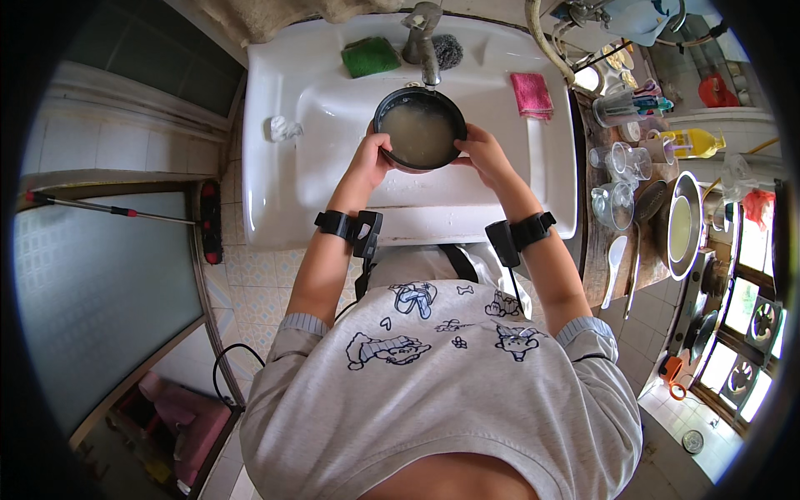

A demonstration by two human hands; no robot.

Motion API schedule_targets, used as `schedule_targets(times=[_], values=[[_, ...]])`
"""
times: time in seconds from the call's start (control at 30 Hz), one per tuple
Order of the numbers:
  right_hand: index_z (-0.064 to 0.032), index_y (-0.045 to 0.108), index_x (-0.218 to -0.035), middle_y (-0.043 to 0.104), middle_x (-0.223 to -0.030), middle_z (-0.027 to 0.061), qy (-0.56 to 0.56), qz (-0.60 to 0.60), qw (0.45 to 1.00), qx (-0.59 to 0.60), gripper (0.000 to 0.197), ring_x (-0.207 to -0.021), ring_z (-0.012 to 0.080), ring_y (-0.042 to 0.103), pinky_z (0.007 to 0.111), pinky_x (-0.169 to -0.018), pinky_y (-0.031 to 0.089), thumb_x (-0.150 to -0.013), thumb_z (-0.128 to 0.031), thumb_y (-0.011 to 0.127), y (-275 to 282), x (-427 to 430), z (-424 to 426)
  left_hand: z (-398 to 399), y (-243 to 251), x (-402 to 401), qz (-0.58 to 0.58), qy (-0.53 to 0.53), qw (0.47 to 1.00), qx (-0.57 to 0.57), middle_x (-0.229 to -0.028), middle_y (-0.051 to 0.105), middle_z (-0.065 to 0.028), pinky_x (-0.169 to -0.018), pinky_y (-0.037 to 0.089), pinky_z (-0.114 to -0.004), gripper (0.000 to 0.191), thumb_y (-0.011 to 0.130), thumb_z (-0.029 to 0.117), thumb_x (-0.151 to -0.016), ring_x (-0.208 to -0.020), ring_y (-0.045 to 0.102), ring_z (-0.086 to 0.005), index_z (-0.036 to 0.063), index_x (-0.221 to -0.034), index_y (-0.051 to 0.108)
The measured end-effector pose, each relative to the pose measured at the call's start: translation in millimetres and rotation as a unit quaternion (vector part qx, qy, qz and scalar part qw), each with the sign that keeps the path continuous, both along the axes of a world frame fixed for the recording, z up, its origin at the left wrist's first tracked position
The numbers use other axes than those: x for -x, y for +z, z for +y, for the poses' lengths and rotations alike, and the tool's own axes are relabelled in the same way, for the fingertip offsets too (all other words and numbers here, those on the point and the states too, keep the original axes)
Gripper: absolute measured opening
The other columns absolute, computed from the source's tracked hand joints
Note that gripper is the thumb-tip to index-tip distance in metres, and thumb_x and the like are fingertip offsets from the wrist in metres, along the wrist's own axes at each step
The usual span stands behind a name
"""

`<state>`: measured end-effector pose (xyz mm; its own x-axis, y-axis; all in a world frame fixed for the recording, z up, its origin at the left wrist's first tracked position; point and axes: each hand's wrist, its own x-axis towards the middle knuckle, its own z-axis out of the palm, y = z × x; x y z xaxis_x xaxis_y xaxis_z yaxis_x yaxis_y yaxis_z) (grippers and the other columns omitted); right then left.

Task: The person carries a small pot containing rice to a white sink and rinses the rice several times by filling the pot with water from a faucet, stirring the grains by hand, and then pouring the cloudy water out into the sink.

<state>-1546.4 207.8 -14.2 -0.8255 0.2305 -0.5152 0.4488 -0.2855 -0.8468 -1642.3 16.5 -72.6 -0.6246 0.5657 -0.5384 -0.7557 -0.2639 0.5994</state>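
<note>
A round dark pot (pixel 419 164) with cloudy, pale liquid (pixel 420 130) inside is held level over a white ceramic sink (pixel 337 162). My left hand (pixel 374 159) grips its left side, thumb over the rim. On the opposite side my right hand (pixel 482 154) clasps the wall in the same way. The far rim lies just under the spout of the metal faucet (pixel 429 53); whether water runs from it I cannot tell. The pot hides the sink's bottom beneath it.
Along the sink's back ledge lie a green scouring pad (pixel 371 57) and a steel wool ball (pixel 447 52). A folded pink cloth (pixel 532 95) rests at right, crumpled white material (pixel 285 129) at left. A wooden counter (pixel 594 262) holds plastic cups (pixel 612 205), a white spoon (pixel 614 270) and a metal basin (pixel 685 225).
</note>
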Motion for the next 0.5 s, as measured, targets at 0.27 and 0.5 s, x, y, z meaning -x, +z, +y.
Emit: schedule_targets(times=[0.27, 0.5], values=[[-0.0132, 0.042, -0.125, 0.047, -0.122, 0.0142, 0.078, 0.159, 0.875, -0.450, 0.052, -0.112, 0.0260, 0.047, 0.033, -0.088, 0.042, -0.075, 0.003, 0.045, 35.2, 52.3, 35.6, 9.2, 30.0, 4.1, 0.012, 0.058, 0.998, 0.013, -0.069, 0.047, -0.0050, -0.055, 0.038, -0.033, 0.018, 0.045, 0.006, -0.062, -0.060, 0.042, -0.0192, 0.0113, -0.078, 0.043], [-0.0123, 0.048, -0.119, 0.049, -0.120, 0.0148, 0.167, 0.271, 0.753, -0.575, 0.057, -0.110, 0.0299, 0.047, 0.033, -0.092, 0.039, -0.066, 0.006, 0.041, 104.4, 116.7, 3.3, 3.6, 18.7, 9.5, -0.034, 0.080, 0.996, -0.004, -0.070, 0.045, -0.0044, -0.056, 0.037, -0.034, 0.022, 0.045, 0.004, -0.061, -0.059, 0.040, -0.0201, 0.0131, -0.080, 0.042]])
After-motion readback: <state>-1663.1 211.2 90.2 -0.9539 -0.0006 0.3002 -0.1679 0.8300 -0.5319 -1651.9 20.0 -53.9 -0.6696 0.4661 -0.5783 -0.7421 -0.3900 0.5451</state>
